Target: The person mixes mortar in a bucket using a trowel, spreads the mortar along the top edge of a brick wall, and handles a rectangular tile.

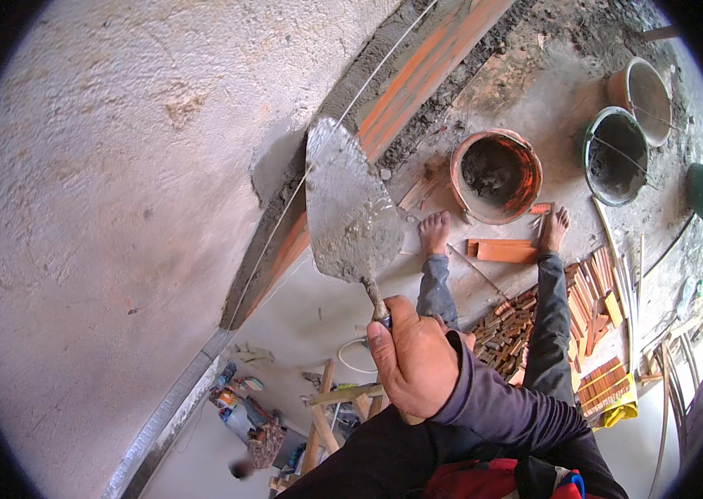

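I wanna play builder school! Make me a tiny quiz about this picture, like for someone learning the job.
1. Name it: what tool is the right hand holding?

2. Pick one: what colour is the bucket closest to the bare feet?
A) blue
B) orange
C) white

3. True or false: the blade of that tool is spotless and shiny all over.

Key:
1. A trowel.
2. B.
3. False: grey, wet-looking muck is stuck on the blade near the handle.
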Demonstrator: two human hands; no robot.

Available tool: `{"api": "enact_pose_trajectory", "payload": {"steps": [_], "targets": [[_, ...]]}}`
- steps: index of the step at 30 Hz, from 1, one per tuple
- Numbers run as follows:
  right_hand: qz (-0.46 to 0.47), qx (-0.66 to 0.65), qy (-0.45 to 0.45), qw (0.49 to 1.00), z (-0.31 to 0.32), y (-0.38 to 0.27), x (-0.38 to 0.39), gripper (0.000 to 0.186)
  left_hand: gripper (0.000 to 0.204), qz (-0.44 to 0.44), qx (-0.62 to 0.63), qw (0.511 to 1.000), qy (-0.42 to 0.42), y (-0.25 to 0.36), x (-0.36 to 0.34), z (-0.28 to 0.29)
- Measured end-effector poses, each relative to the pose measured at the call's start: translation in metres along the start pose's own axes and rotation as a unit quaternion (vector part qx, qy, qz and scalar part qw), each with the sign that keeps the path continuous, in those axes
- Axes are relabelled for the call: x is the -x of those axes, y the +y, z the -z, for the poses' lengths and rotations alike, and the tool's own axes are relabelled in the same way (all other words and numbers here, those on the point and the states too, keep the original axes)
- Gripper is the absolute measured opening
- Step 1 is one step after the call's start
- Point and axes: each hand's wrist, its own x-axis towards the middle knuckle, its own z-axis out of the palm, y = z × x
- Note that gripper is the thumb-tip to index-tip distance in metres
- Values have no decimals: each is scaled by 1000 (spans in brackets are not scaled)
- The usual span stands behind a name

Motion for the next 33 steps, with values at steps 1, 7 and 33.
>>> {"api": "enact_pose_trajectory", "payload": {"steps": [1, 7, 33], "targets": [[11, 10, 2, 1000, -3, 2, 1, 23, 84, -1, -1, 1000, -3, 0, 0, 0], [144, 79, 35, 986, -2, 68, -4, 23, 85, 5, 6, 1000, -8, -3, 0, 2], [369, 295, 282, 835, 147, 157, -165, 27, 82, 11, -48, 999, 19, 24, 6, -15]]}}
